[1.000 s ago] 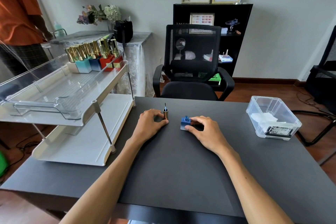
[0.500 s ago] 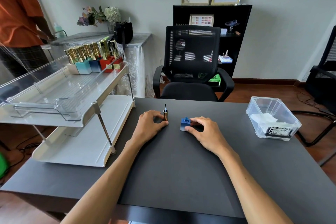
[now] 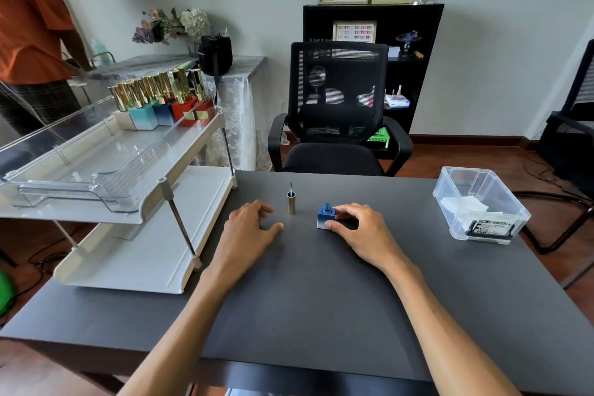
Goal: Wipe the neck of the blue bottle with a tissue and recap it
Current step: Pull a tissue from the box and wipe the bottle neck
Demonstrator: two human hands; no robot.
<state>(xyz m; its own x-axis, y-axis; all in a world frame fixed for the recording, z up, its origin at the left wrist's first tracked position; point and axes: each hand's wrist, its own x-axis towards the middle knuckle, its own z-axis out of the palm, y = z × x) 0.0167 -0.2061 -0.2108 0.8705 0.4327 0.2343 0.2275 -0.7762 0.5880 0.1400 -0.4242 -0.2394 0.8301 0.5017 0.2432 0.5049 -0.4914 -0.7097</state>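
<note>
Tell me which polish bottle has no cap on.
The blue bottle on the table, held by the right hand. Its neck is bare; its gold cap stands apart, brush up. The bottles on the rack all wear gold caps.

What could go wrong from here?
1. The gold cap stands free on its end, brush up, beside the open left hand; a nudge could tip it and smear the table.
2. The blue bottle is open; the right hand could tilt and spill it.
</note>
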